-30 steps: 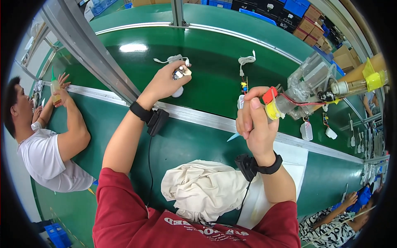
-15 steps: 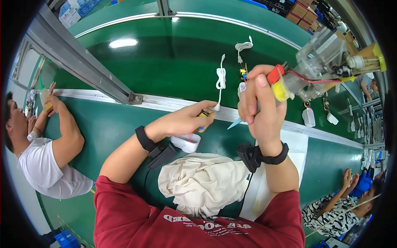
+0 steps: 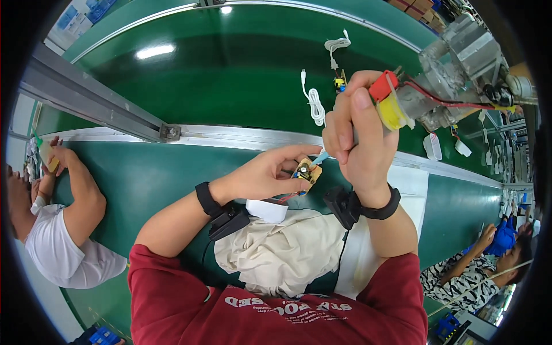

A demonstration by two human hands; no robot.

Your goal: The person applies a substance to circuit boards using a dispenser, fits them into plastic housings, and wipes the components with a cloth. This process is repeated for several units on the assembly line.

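My left hand pinches a small circuit board, its component side facing up. Red wires run from the board to a white plastic housing beneath that wrist. Closed around a dispensing gun with a red switch and yellow tape, my right hand is higher up. The gun's light-blue tapered nozzle points down at the board's far edge; whether it touches cannot be told. A white coiled cable lies just beyond, its near end hidden by my hands.
A crumpled cream cloth lies before me, beside a white sheet. A metal rail divides bench and green belt. Another cable and white housings sit farther off. People work at left and right.
The circuit board has turned and moved right to beneath the nozzle, and the white housing has tipped and shifted. My right hand with the dispensing gun has moved slightly. The near cable slid right.
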